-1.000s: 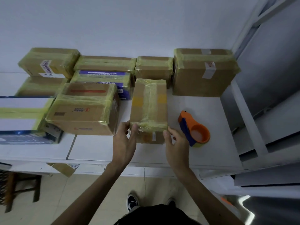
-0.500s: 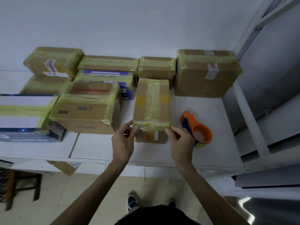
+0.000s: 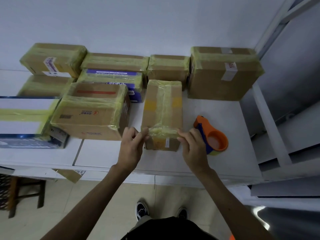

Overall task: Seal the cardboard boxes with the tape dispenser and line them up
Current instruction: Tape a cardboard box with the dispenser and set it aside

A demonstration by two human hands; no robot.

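Observation:
A narrow cardboard box [image 3: 162, 108] wrapped in yellowish tape lies lengthwise on the white table [image 3: 216, 104], its short end facing me. My left hand [image 3: 130, 149] pinches the box's near left corner at the tape band, fingers curled. My right hand [image 3: 194, 148] grips the near right corner the same way. The orange and blue tape dispenser [image 3: 216, 139] rests on the table just right of my right hand, untouched.
Several taped boxes stand along the wall and to the left: a large one [image 3: 221, 78] at back right, a wide one [image 3: 90, 116] beside my left hand, a white-blue one [image 3: 22, 122] at far left. A white rack frame [image 3: 270, 122] borders the right side.
Both hands have slid from the box's sides up to its near top corners, and their fingers have curled onto the tape band. The box stays in place.

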